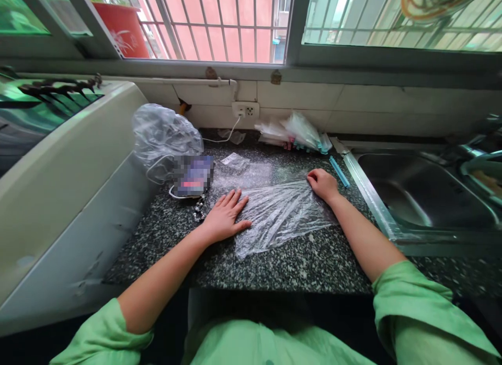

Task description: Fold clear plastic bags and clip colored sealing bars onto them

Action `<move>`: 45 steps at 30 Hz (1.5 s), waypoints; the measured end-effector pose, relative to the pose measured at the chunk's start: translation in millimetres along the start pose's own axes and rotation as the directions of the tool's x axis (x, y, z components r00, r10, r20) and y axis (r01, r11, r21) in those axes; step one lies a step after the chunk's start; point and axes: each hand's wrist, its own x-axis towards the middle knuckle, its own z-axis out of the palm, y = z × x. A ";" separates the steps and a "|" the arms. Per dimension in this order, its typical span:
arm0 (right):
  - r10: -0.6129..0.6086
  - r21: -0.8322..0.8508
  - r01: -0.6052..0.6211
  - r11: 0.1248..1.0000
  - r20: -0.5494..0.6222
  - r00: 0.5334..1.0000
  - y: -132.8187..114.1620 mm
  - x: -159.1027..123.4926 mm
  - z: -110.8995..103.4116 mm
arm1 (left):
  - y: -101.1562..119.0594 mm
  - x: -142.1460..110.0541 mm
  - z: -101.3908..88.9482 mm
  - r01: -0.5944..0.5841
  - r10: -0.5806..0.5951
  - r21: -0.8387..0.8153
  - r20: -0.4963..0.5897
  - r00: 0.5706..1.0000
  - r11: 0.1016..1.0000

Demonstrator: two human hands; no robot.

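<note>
A clear, wrinkled plastic bag (278, 213) lies stretched across the speckled countertop (219, 268), with creases fanning toward its upper right. My left hand (225, 218) rests flat at its left edge, fingers spread, palm down. At the upper right corner, my right hand (322, 184) is closed in a pinch on the plastic. A thin blue strip (339, 171) lies just beyond that hand. Behind the bag is another flat, clear plastic piece (235, 161). A phone-like device (192, 177), blurred out by pixels, sits beyond my left fingers with a beaded strap (199, 208).
A crumpled clear bag (167, 135) bulges at back left beside the stove's pale side (98, 161). Several stacked plastic bags (290, 130) lie by the wall. A white cable runs from the outlet (246, 110). The steel sink (372, 197) bounds the right side.
</note>
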 end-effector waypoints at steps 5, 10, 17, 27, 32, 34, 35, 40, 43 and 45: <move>-0.241 0.108 0.253 0.962 -0.110 0.964 -30.5 -28.1 -22.6 | 7.8 -18.1 -6.6 0.028 -0.032 -0.031 -0.136 0.990 0.999; -0.687 0.213 0.656 0.724 0.125 0.716 -83.6 -97.9 -23.3 | 21.8 -50.8 -6.4 -0.187 0.187 -0.041 -0.014 0.982 0.981; -0.655 0.229 0.622 0.749 0.105 0.749 -47.0 -120.6 -27.8 | 31.8 -92.3 -13.1 -0.141 0.141 -0.006 -0.009 0.990 0.990; -0.430 0.146 0.422 0.895 0.022 0.903 -65.7 -144.2 -27.5 | 27.4 53.5 -39.9 0.160 -0.193 -0.184 -0.176 0.965 0.970; -0.523 0.110 0.517 0.849 0.041 0.851 -66.7 -146.4 -20.9 | 27.4 78.7 -25.6 0.192 -0.228 -0.407 -0.043 0.973 0.893; -0.531 0.091 0.528 0.844 0.012 0.847 -59.0 -140.5 -18.9 | 25.9 74.1 -26.4 0.180 -0.211 -0.439 -0.023 0.977 0.881; -0.531 0.081 0.530 0.844 -0.001 0.847 -55.2 -136.5 -18.1 | 24.3 70.7 -27.5 0.177 -0.209 -0.467 -0.017 0.978 0.866; -0.546 0.046 0.547 0.836 -0.018 0.837 -47.9 -111.5 -18.5 | 12.8 52.7 -29.7 0.139 -0.263 -0.891 0.023 0.964 0.432; -0.506 0.117 0.510 0.852 -0.063 0.860 -51.0 -95.9 -22.5 | 5.8 44.2 -31.2 0.056 -0.334 -0.975 -0.019 0.942 0.214; -0.434 0.217 0.445 0.869 -0.099 0.896 -52.8 -87.6 -25.3 | 1.8 40.4 -34.6 -0.011 -0.399 -0.987 -0.077 0.914 0.163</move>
